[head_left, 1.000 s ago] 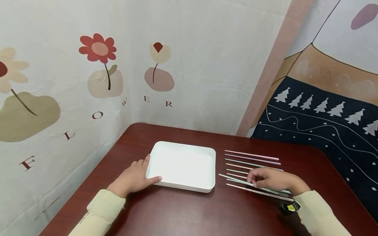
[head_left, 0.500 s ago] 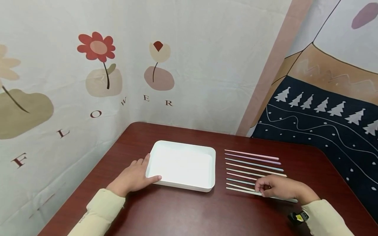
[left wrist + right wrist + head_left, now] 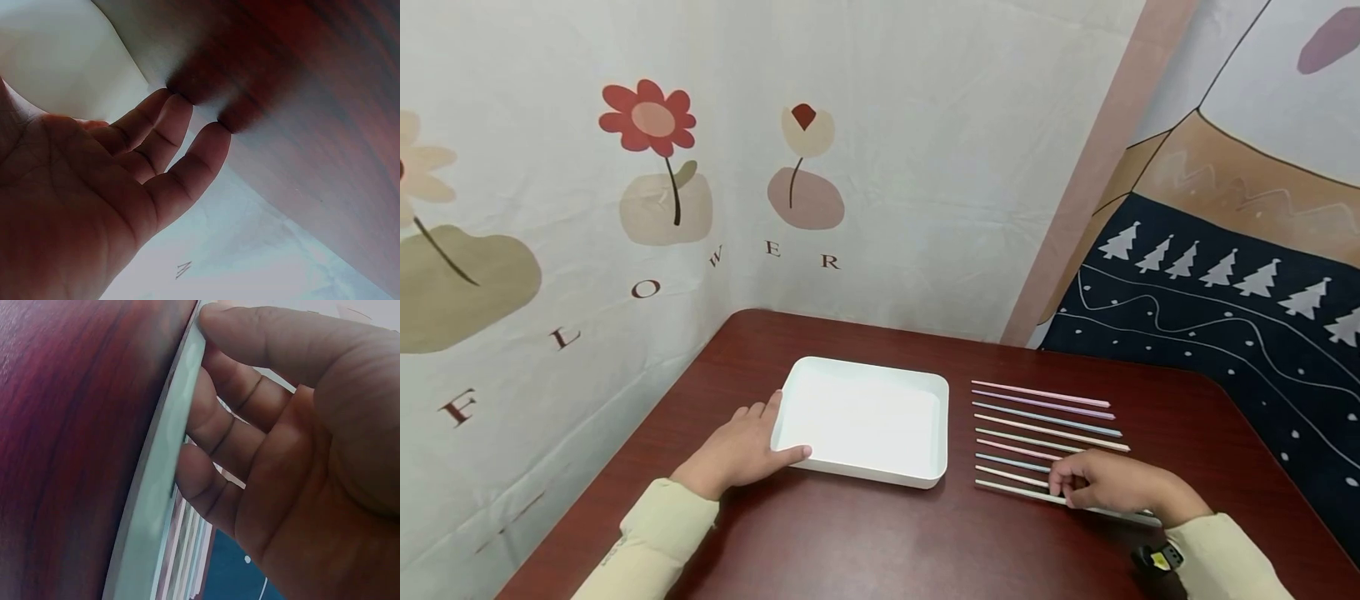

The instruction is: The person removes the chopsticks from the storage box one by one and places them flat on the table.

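Observation:
My left hand (image 3: 737, 446) rests at the left side of a white rectangular tray (image 3: 861, 477), the thumb over its near rim. In the left wrist view the fingers (image 3: 197, 159) are extended, with fingertips against the tabletop. My right hand (image 3: 1123, 482) pinches a pale green chopstick (image 3: 1015, 490), the nearest in a row of several pastel chopsticks lying side by side. In the right wrist view the thumb (image 3: 250, 331) and curled fingers meet that chopstick (image 3: 153, 494), which lies along the table. The hand hides its middle in the head view.
Beyond the right hand lie the other chopsticks, among them a pink one (image 3: 1037, 392) and a blue one (image 3: 1045, 418). The dark red table (image 3: 865, 550) is backed by a flower-print cloth (image 3: 925, 167) and a dark tree-print cloth (image 3: 1195, 308).
My right hand has brought the pale green chopstick from slanting over the others down to the near side of the row, parallel with them. The left hand stays on the tray.

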`<action>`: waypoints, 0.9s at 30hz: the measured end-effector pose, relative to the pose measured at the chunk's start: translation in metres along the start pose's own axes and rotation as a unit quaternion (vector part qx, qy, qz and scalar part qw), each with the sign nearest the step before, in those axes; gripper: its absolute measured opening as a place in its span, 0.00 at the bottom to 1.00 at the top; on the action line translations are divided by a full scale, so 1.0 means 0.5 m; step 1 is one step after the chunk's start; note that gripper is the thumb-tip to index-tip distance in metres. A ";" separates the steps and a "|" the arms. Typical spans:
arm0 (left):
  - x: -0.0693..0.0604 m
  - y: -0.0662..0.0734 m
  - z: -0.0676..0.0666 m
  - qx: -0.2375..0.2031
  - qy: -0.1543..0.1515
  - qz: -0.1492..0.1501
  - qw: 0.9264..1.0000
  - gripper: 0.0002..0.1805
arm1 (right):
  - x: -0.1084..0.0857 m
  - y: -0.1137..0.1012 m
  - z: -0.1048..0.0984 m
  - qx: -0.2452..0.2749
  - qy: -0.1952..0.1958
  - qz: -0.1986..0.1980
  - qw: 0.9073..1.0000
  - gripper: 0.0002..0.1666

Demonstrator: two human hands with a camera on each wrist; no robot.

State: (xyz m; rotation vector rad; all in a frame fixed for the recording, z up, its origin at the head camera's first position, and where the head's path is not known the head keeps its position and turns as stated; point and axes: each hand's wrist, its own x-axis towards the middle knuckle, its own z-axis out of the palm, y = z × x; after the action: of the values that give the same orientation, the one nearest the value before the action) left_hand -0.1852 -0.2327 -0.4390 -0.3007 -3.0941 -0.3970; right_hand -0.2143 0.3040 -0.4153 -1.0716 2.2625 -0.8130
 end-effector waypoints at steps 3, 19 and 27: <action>-0.001 0.001 0.000 -0.001 0.001 0.001 1.000 0.64 | 0.001 -0.001 0.003 -0.007 0.003 0.005 1.000 0.10; -0.002 0.002 -0.002 -0.005 -0.003 -0.001 1.000 0.64 | 0.001 0.001 0.009 -0.024 0.012 0.023 0.999 0.12; -0.001 0.001 -0.001 -0.002 -0.002 -0.001 1.000 0.64 | 0.002 0.002 0.006 -0.018 0.009 0.022 1.000 0.11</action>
State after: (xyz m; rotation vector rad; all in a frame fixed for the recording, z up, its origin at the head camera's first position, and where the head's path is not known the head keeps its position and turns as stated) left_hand -0.1849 -0.2325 -0.4387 -0.2977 -3.0987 -0.4033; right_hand -0.2132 0.3029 -0.4184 -1.0318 2.3165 -0.7694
